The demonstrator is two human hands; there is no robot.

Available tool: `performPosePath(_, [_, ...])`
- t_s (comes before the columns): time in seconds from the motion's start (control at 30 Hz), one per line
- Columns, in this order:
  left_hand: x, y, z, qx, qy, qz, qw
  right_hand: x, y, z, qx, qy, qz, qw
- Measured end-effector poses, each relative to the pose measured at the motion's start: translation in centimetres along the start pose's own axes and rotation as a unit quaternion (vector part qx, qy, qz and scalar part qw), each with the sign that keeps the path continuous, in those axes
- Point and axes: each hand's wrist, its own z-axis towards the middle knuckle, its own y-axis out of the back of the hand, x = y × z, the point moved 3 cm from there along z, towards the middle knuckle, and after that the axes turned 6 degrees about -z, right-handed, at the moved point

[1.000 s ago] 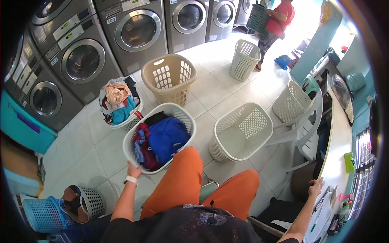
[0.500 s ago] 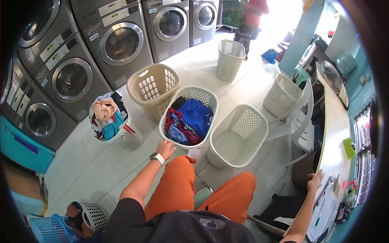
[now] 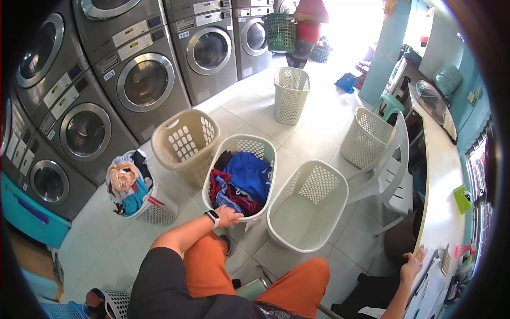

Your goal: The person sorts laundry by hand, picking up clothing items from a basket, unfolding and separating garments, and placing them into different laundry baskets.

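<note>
My left hand [image 3: 228,217], with a watch on the wrist, has its fingers closed over the near rim of a white laundry basket [image 3: 272,178]. Inside that basket lie a blue garment [image 3: 246,173] and a dark red garment [image 3: 251,203], with more clothes around them. Out to the right, my right hand [image 3: 411,267] lies at the edge of the long counter [image 3: 440,196], fingers stretched out and nothing held. An empty white basket [image 3: 303,226] stands just right of the filled one. Behind it on the left is a beige basket [image 3: 180,165].
Another full basket [image 3: 162,211] stands at left. Stacked machines [image 3: 143,80] line the left wall. A white plastic chair [image 3: 396,170] is beside the counter, near papers [image 3: 431,284]. At the back, a person [image 3: 309,26] holds a green basket [image 3: 280,33].
My left hand has moved forward and right onto the filled basket's rim. My view has shifted and my legs have moved. The person at the back now shows the green basket more fully.
</note>
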Motion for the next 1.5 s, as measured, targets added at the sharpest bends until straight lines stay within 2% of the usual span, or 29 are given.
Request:
performPosePath(0.07, [0.3, 0.3, 0.5, 0.024, -0.019, -0.058, 0.998, -0.2, -0.4, 0.1, -0.015, 0.020, 0.003, 1.000])
performPosePath(0.13, [-0.1, 1.1, 1.5, 0.006, -0.042, -0.055, 0.998, 0.2, -0.1, 0.1, -0.021, 0.020, -0.002, 1.000])
performPosePath(0.2, [-0.7, 1.3, 2.7, 0.009, -0.016, -0.072, 0.997, 0.5, 0.1, -0.1, -0.023, 0.026, -0.013, 0.999])
performPosePath(0.27, [-0.8, 1.4, 4.0, -0.049, -0.021, -0.090, 0.995, 0.2, -0.9, 0.7, -0.030, 0.043, -0.009, 0.999])
performPosePath(0.4, [0.1, 1.4, 6.5, -0.028, 0.011, -0.086, 0.996, 0.2, -0.5, 1.3, -0.040, 0.005, -0.018, 0.999])
performPosePath(0.47, [1.1, 1.6, 7.5, -0.013, 0.042, -0.070, 0.997, -1.1, -2.0, 2.2, -0.059, 0.069, 0.015, 0.996])
performPosePath(0.53, [1.8, 1.7, 8.3, -0.018, 0.024, -0.064, 0.997, 1.3, 0.6, 1.4, 0.005, 0.027, 0.001, 1.000])
performPosePath(0.57, [2.0, 1.5, 8.6, -0.029, 0.027, -0.056, 0.998, 2.4, 2.3, 0.6, -0.008, 0.030, 0.016, 0.999])
performPosePath(0.63, [2.0, 1.6, 9.3, -0.029, 0.038, -0.059, 0.997, 4.0, 4.4, -0.6, -0.069, 0.109, -0.114, 0.985])
performPosePath(0.73, [1.4, 2.2, 9.5, -0.041, 0.052, -0.062, 0.996, 1.8, 1.0, 0.2, -0.129, 0.134, -0.100, 0.977])
performPosePath(0.87, [1.1, 2.5, 9.6, -0.069, 0.084, -0.074, 0.991, 1.9, 0.8, 0.7, -0.127, 0.106, -0.123, 0.979])
performPosePath(0.9, [1.5, 2.5, 10.0, 0.008, 0.161, -0.095, 0.982, 1.6, 0.2, 1.1, -0.140, 0.107, -0.103, 0.979])
performPosePath(0.93, [1.3, 2.8, 10.5, 0.010, 0.154, -0.095, 0.983, 1.0, -0.3, 1.2, -0.152, 0.109, -0.083, 0.979])
performPosePath(1.0, [1.9, 2.4, 11.0, 0.102, 0.276, -0.087, 0.952, 1.7, 1.1, 0.8, -0.122, 0.080, -0.068, 0.987])
performPosePath(1.03, [2.1, 2.5, 11.2, 0.142, 0.295, -0.108, 0.939, 1.5, 1.0, 0.9, -0.116, 0.042, 0.017, 0.992])
performPosePath(1.07, [2.0, 2.7, 11.3, 0.145, 0.290, -0.110, 0.940, 1.2, 0.5, 1.1, -0.109, 0.004, 0.100, 0.989])
performPosePath(1.1, [1.9, 2.9, 11.3, 0.152, 0.301, -0.118, 0.934, 1.3, -0.9, 1.6, -0.078, -0.010, 0.010, 0.997])
performPosePath(1.5, [1.4, 3.5, 11.4, 0.176, 0.334, -0.110, 0.919, 2.3, 0.9, 1.0, -0.032, -0.021, -0.007, 0.999])
